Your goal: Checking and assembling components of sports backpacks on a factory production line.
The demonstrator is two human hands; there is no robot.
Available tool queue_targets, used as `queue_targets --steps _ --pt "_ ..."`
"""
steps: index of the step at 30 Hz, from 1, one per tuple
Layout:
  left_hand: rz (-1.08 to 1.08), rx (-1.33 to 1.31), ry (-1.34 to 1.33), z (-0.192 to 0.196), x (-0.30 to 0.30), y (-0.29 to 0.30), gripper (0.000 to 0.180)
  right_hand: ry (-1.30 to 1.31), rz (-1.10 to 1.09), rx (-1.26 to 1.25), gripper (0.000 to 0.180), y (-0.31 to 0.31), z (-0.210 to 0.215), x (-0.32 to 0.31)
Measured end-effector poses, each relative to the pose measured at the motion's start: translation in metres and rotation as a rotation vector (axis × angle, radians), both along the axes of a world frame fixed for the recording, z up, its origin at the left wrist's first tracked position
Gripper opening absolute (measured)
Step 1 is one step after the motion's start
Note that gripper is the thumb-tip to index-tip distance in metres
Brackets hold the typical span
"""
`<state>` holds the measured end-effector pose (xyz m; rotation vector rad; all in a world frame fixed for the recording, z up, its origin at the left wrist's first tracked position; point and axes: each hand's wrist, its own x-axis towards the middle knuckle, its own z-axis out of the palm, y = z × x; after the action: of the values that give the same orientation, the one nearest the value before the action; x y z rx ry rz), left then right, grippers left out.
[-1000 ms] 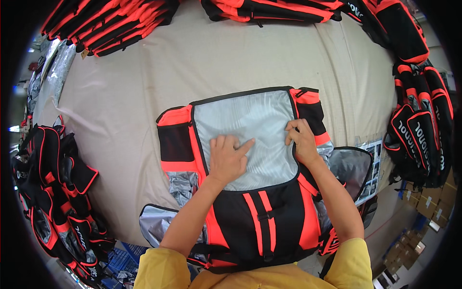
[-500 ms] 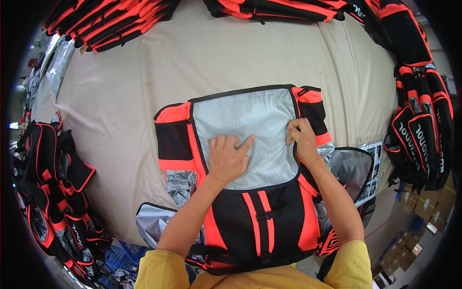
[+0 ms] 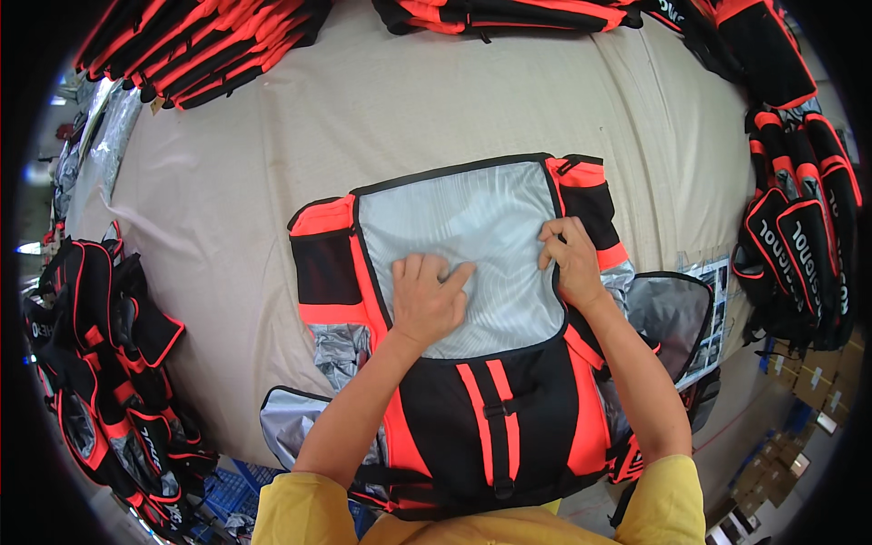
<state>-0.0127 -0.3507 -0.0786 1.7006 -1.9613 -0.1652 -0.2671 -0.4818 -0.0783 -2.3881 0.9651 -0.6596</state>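
Silver panel [image 3: 472, 236] under flat fingers [image 3: 427, 271]

A beige cloth covers the worktop [image 3: 254, 182], and stacks of folded black-and-orange bags [image 3: 195, 45] lie along its far edge, with another row [image 3: 509, 14] beside them toward the far right. More black-and-orange bags [image 3: 804, 236] are piled at the right edge, and a heap of them [image 3: 100, 354] hangs at the left. Brown cardboard boxes [image 3: 781, 454] sit on the floor at the lower right, and a blue crate [image 3: 222, 495] shows below the worktop's near edge.
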Motion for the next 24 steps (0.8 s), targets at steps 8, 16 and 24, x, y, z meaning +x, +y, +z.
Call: queue_targets --steps 8,16,24 --pt "0.008 -0.033 -0.01 -0.001 0.001 0.003 0.049 -0.037 0.005 0.008 0.009 0.001 0.002 0.002" --pt "0.007 -0.058 -0.173 0.003 -0.003 0.01 0.048 -0.178 0.043 -0.151 0.005 0.009 -0.007 0.0" --pt "-0.141 0.089 -0.334 -0.018 0.03 0.006 0.049 0.02 -0.317 -0.024 0.02 0.074 0.019 0.018"
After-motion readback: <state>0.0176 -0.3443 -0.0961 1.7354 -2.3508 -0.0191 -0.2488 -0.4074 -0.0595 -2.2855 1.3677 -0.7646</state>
